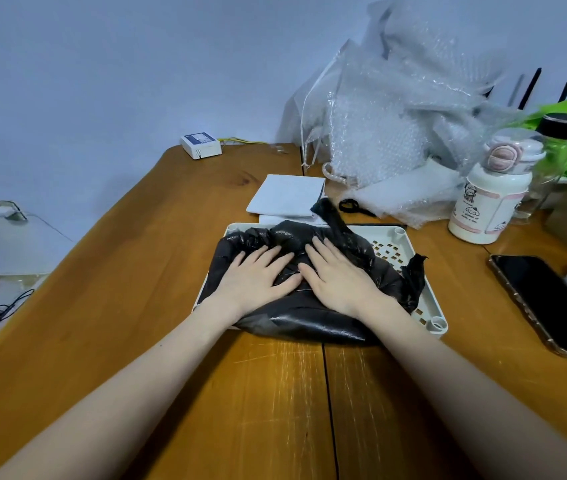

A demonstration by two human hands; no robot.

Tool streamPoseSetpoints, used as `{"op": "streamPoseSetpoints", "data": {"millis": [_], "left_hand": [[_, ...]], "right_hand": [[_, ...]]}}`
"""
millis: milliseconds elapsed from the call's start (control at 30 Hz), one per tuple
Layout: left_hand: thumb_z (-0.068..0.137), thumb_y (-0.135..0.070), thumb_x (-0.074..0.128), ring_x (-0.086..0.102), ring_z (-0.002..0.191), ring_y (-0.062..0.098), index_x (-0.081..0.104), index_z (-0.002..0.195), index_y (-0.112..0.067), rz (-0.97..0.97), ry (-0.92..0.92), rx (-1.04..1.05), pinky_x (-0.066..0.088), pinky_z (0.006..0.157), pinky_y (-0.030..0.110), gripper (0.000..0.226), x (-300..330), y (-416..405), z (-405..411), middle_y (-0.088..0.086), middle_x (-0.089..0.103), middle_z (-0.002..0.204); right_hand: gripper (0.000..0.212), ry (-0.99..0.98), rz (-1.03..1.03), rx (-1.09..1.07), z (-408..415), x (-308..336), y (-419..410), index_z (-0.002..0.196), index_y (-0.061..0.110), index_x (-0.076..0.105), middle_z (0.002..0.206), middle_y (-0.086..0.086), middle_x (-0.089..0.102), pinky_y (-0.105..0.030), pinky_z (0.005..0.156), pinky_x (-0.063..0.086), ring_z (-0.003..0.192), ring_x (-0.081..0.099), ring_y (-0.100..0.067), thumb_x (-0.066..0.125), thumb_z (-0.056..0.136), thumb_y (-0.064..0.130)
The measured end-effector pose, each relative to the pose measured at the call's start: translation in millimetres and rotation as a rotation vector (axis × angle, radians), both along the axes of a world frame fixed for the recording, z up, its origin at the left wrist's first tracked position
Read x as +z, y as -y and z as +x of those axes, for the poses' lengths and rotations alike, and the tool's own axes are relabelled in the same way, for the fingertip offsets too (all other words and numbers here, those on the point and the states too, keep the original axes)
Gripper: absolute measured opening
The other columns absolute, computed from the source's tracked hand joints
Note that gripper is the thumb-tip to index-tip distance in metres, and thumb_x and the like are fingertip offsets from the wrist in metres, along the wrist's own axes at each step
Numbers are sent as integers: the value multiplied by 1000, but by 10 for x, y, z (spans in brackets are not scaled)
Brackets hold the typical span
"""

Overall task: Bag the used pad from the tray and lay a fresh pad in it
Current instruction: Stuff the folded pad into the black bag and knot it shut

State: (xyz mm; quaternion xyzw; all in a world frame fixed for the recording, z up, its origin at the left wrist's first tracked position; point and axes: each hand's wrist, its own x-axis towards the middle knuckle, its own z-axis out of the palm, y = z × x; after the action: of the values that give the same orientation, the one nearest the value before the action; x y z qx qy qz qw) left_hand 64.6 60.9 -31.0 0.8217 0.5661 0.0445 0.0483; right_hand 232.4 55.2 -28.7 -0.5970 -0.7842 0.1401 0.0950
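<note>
both palms down flat, left hand [257,275] and right hand [337,275] side by side, fingers spread, pressing the black bag [309,320] onto the tray [427,299], likely squeezing air out. fresh pad [287,195] waits just beyond the fingertips.

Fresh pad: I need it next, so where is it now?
The folded white fresh pad lies on the table just behind the tray, left of the scissors.

bag [313,317] on tray [429,303] | folded pad [287,195] behind tray | phone [548,303] right
</note>
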Motion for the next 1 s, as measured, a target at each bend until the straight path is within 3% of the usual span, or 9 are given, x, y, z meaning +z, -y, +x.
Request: {"op": "streamPoseSetpoints", "data": {"millis": [133, 200, 433, 733, 933, 1000], "left_hand": [[95, -61, 24, 12, 147, 14, 26, 147, -32, 0, 0, -4, 6, 119, 40, 60, 5, -2, 6, -6, 21, 158], [95, -60, 25, 14, 146, 15, 28, 147, -31, 2, 3, -2, 7, 118, 40, 59, 16, 8, 16, -6, 25, 156], [96, -56, 28, 17, 145, 15, 29, 146, -31, -19, 51, 5, 11, 119, 42, 56, 3, -4, 7, -6, 28, 155], [94, -59, 29, 18, 145, 17, 28, 147, -30, -59, 99, 16, 14, 118, 45, 60, -44, -46, -12, -5, 29, 154], [91, -61, 35, 27, 140, 19, 31, 145, -27, -44, 135, 28, 20, 115, 44, 64, -1, -17, -2, -2, 35, 149], [88, -63, 41, 36, 135, 19, 34, 142, -28, 3, 179, 38, 25, 111, 45, 65, 42, -2, -4, -3, 40, 144]], "right_hand": [[54, -34, -121, -24, 4, 13, -4, 142, 18, 32, 146, -15, 41, -43, 109, 32, 133, 40, -30, 17, 98, 46], [53, -58, -155, -31, 9, 5, -10, 136, 19, 41, 137, -17, 51, -43, 106, 35, 127, 46, -32, 16, 98, 47], [54, -75, -164, 24, 43, 41, -5, 143, 22, 33, 153, -9, 31, -38, 112, 27, 136, 36, -27, 16, 98, 47], [59, -285, -222, 15, 124, 41, -63, 147, 20, 25, 153, -4, 32, -30, 113, 22, 140, 29, -20, 35, 95, 48], [48, -566, -165, -23, 216, 102, -55, 135, 20, 44, 141, 1, 47, -23, 108, 30, 130, 43, -15, 57, 90, 27], [39, -696, -80, -39, 313, 184, -16, 127, 19, 52, 133, 5, 51, -12, 102, 34, 125, 46, -10, 58, 89, 14]]}}
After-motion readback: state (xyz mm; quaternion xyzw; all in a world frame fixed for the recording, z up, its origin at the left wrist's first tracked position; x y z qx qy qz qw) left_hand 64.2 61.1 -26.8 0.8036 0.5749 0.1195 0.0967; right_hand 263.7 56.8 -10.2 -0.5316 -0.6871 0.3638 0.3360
